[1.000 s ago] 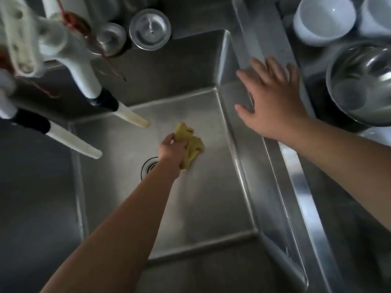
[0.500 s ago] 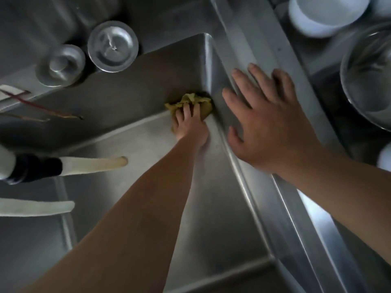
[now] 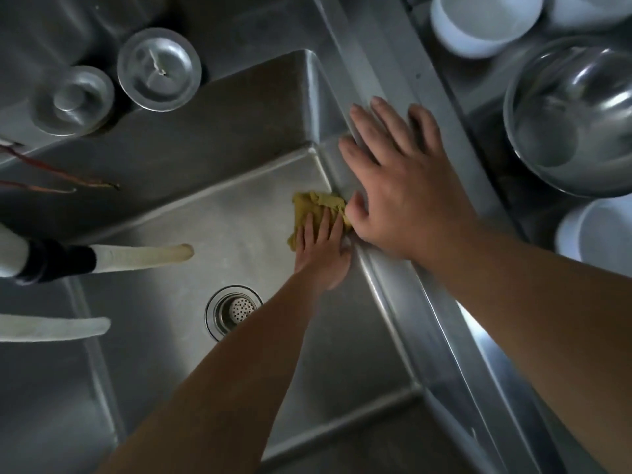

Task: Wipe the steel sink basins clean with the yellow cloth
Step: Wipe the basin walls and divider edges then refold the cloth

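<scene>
My left hand (image 3: 321, 254) has its fingers laid out flat, pressing the yellow cloth (image 3: 311, 206) onto the floor of the steel sink basin (image 3: 239, 227), right against the right wall. My right hand (image 3: 403, 186) is spread flat on the rim (image 3: 441, 340), holding nothing. It's dull brushed steel all over. The drain strainer (image 3: 236, 311) is by my forearm, and a steel mixing bowl (image 3: 574, 118) and white bowls (image 3: 478, 22) sit off to the right.

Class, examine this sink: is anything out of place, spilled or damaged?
Nothing looks spilled or damaged. Mildly odd: a round metal lid and a metal plug lie loose on the ledge behind the basin, and thin reddish strands trail across it at left.
</scene>
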Motion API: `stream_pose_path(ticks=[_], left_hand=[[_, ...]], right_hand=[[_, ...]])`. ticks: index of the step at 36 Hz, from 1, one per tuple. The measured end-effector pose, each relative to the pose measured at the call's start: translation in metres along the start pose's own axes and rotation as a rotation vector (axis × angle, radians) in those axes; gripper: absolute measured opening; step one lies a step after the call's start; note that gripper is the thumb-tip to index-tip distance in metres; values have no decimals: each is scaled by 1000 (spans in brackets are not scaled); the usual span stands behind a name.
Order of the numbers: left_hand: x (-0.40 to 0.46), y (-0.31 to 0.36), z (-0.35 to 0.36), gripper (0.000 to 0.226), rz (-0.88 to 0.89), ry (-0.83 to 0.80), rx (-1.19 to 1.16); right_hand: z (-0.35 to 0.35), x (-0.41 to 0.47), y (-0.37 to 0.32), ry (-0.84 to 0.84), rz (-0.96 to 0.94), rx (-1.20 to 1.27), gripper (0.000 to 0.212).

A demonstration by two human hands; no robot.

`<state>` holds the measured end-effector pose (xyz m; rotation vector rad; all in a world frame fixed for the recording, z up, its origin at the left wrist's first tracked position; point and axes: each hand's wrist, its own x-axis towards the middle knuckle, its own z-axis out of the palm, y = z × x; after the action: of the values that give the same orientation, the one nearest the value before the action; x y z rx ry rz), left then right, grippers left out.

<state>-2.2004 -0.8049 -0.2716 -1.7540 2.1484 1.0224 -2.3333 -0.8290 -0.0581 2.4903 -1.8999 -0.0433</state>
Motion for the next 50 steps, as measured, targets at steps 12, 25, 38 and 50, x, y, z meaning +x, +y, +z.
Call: stream_pose_path(ticks=[12, 25, 38, 50], left_hand=[[-116, 4, 54, 66, 313, -295, 287], [-195, 32, 76, 52, 495, -515, 257], [-232, -37, 32, 67, 242, -273, -123], [-351, -253, -7, 60, -512, -185, 4]], right_hand=[[-2, -5, -3, -8, -24, -10, 53], [22, -101, -71, -96, -82, -41, 47], [74, -215, -108, -793, 870, 708, 44], [126, -186, -157, -1055, 619, 273, 73]])
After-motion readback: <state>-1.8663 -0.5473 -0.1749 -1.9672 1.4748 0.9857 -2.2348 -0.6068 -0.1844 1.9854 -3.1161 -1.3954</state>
